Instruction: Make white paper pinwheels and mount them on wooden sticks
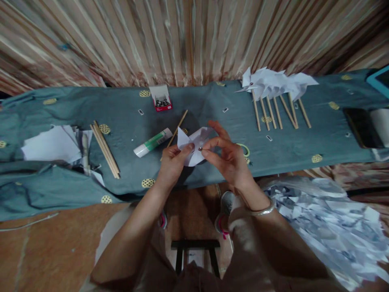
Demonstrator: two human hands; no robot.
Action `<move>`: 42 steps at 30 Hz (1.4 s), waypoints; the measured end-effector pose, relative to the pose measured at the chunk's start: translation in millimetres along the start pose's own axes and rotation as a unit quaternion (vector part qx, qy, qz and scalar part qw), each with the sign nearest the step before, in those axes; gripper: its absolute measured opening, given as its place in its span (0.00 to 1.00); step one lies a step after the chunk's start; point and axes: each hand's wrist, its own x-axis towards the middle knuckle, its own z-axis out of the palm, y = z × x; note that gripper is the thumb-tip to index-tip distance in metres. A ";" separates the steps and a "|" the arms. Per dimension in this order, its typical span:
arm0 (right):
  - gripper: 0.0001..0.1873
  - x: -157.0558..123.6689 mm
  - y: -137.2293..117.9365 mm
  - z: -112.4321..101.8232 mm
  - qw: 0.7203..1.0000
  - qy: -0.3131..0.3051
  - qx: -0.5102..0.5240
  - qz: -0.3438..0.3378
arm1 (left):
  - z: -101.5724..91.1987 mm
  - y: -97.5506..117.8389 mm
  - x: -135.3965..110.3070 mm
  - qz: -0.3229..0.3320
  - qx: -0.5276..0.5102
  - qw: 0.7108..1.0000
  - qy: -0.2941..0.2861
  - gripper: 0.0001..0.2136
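Note:
My left hand (173,159) pinches a folded white paper pinwheel (194,144) at its lower left, above the table's near edge. My right hand (226,156) pinches a small metal pin (200,149) at the pinwheel's centre, other fingers spread. A wooden stick (178,127) runs from behind the paper up toward the back. A glue stick (152,142) lies just left of my left hand.
A blue-grey cloth covers the table (121,109). A small red box of pins (162,103) stands at the back. Loose sticks (105,149) and white paper sheets (53,144) lie left. Finished pinwheels on sticks (275,93) lie right. A dark phone (363,127) sits far right. Paper scraps (328,219) cover the floor.

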 end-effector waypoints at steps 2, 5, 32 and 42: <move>0.02 3.2 3.7 -9.1 1.000 0.009 0.021 0.010 | -0.8 0.0 2.7 -0.006 -0.004 1.000 0.017 0.13; 0.02 5.6 14.7 -19.3 0.999 0.036 -0.020 0.022 | -1.0 2.0 5.4 -0.007 -0.030 0.999 0.032 0.13; 0.19 7.0 25.9 9.5 0.913 0.006 0.298 0.279 | -0.5 5.1 1.9 -0.053 -0.027 0.998 0.021 0.13; 0.21 3.4 29.5 7.6 0.981 -0.007 0.104 0.166 | -0.8 2.7 4.2 -0.032 0.012 0.999 0.018 0.11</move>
